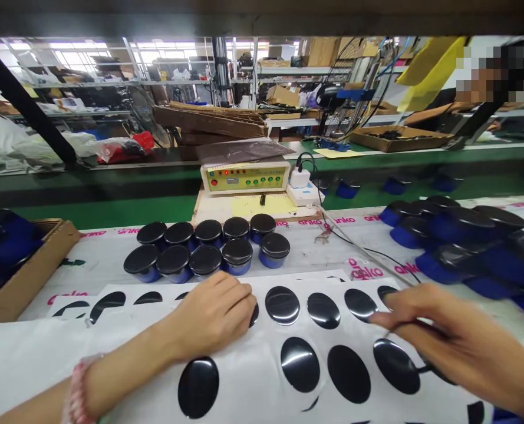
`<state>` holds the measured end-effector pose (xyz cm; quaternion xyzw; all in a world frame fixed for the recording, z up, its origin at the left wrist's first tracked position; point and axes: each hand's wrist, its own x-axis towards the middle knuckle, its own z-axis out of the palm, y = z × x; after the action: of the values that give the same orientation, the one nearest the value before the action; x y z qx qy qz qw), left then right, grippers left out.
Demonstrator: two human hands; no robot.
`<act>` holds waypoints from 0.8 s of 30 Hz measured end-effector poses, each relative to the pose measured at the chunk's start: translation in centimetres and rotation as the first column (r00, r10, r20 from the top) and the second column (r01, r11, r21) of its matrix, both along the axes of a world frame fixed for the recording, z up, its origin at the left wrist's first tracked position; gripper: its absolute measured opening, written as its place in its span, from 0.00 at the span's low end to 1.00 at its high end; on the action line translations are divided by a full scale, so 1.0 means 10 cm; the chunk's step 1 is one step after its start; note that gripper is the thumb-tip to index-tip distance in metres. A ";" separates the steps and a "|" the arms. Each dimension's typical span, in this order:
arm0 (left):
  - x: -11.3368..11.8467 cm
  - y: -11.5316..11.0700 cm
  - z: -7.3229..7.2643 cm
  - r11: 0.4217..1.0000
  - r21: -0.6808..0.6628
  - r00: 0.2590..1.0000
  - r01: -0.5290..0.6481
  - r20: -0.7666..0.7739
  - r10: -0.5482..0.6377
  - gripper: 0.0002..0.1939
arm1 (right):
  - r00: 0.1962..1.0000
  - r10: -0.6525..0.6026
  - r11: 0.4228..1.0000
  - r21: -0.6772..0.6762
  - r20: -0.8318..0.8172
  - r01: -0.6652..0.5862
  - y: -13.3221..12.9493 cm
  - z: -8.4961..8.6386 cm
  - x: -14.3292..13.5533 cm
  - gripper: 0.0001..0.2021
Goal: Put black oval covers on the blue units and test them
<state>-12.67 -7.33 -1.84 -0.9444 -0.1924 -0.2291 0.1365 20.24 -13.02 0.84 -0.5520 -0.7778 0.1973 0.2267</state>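
White backing sheets (253,377) with black oval stickers cover the near table. My left hand (217,312) lies closed on the sheet, beside a black sticker partly hidden by its fingers; what it grips, if anything, is hidden. Over the sheet's right side my right hand (438,330) is blurred, its thumb and forefinger close together near a black sticker (361,305). A thin dark cord or tool runs by its fingers; I cannot make out whether it is held. Beyond the sheets stand two rows of round blue containers with black tops (206,259).
More blue containers (460,235) are piled at the right. A cardboard box (45,265) of blue items sits at the left. Behind the rows are a control box (246,176), a white plug (300,178) and cables. A person's arm (434,115) shows beyond the green conveyor (164,203).
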 end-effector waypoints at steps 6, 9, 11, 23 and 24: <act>0.02 -0.30 -0.21 0.952 -0.272 0.986 -0.142 -0.125 0.111 0.32 | 0.819 0.566 0.818 -0.190 0.096 -0.543 0.69 -0.09 -0.83 0.20; -0.02 -0.30 -0.30 0.923 -0.355 0.985 -0.149 -0.131 0.108 0.33 | 0.748 0.656 0.745 -0.237 0.095 -0.623 0.89 -0.18 -1.01 0.15; -0.03 -0.29 -0.31 0.912 -0.387 0.989 -0.136 -0.108 0.102 0.33 | 0.713 0.698 0.700 -0.277 0.073 -0.658 0.96 -0.21 -1.06 0.14; -0.02 -0.30 -0.27 0.900 -0.420 0.993 -0.121 -0.034 0.117 0.33 | 0.787 0.617 0.756 -0.297 0.025 -0.583 0.82 -0.29 -0.92 0.14; -0.02 -0.30 -0.27 0.898 -0.418 0.991 -0.135 -0.046 0.128 0.33 | 0.795 0.607 0.761 -0.300 0.017 -0.575 0.81 -0.31 -0.90 0.14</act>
<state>-12.85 -10.34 -4.53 -0.9384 -0.2992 -0.1646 -0.0530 11.23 -4.92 -2.25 -0.3147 -0.8877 0.3349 0.0284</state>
